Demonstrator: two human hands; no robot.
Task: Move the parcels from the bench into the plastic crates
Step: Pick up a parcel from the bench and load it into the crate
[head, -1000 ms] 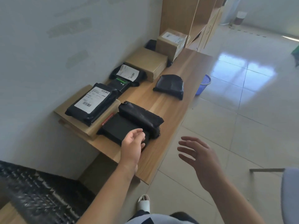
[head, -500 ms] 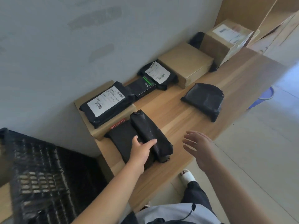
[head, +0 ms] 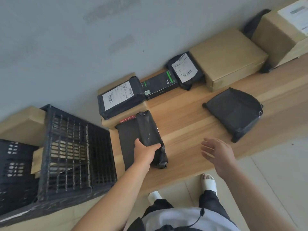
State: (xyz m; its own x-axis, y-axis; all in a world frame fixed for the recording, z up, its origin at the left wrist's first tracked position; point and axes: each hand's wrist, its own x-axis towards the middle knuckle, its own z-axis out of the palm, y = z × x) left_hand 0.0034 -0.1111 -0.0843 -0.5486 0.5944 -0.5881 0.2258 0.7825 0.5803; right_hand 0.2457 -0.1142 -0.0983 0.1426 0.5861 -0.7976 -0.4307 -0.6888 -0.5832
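Both arms are stretched forward.
The left hand (head: 145, 152) is curled in a grip, thumb out to the right; the right hand (head: 216, 152) is held apart, fingers loosely spread.

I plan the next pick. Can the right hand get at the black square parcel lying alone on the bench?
Probably yes. The right hand is open and holds nothing, and only bare bench lies between it and the black square parcel, which has nothing on top.

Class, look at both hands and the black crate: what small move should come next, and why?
Probably lift the rolled black parcel and swing it left to the black crate: the left hand already grips it, and the right hand hovers open.
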